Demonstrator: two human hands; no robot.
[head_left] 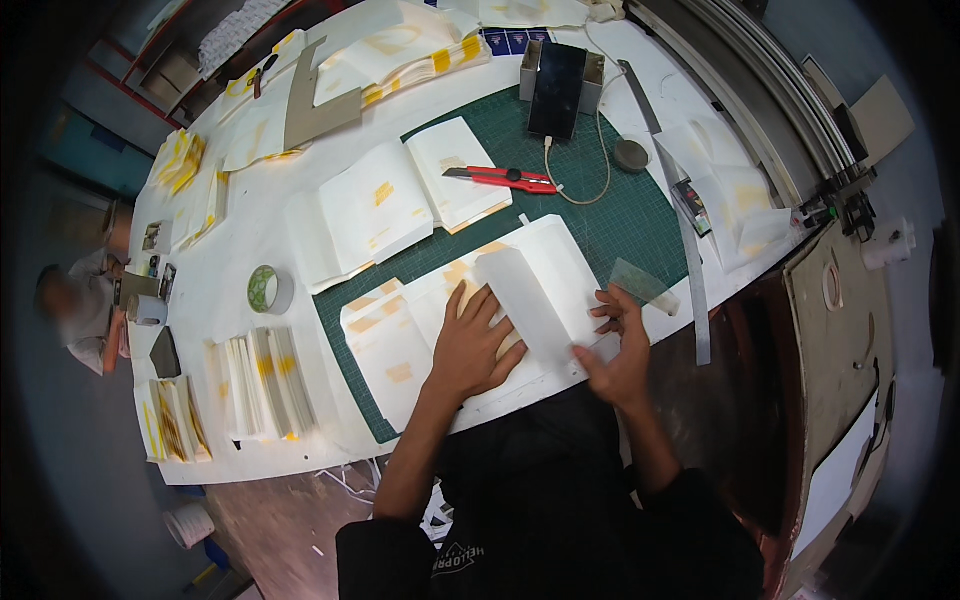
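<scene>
A white paper sheet with orange-yellow patches (400,345) lies spread at the front of the green cutting mat (590,190). Across it stands a folded white flap (525,300), raised along its left edge. My left hand (472,345) rests on the sheet beside this flap, fingers spread and holding nothing. At the flap's right side is my right hand (620,352), thumb and fingers apart, the thumb by the sheet's lower right edge. A translucent flat plate (645,287) lies right behind the right fingertips; whether they touch it I cannot tell.
Behind lie another opened white folder (375,210) and a red box cutter (505,179). A phone (556,90) leans on a stand, its cable trailing. A steel ruler (690,250) crosses the right edge. Left are a tape roll (270,289) and paper stacks (262,385). Another person (95,310) is far left.
</scene>
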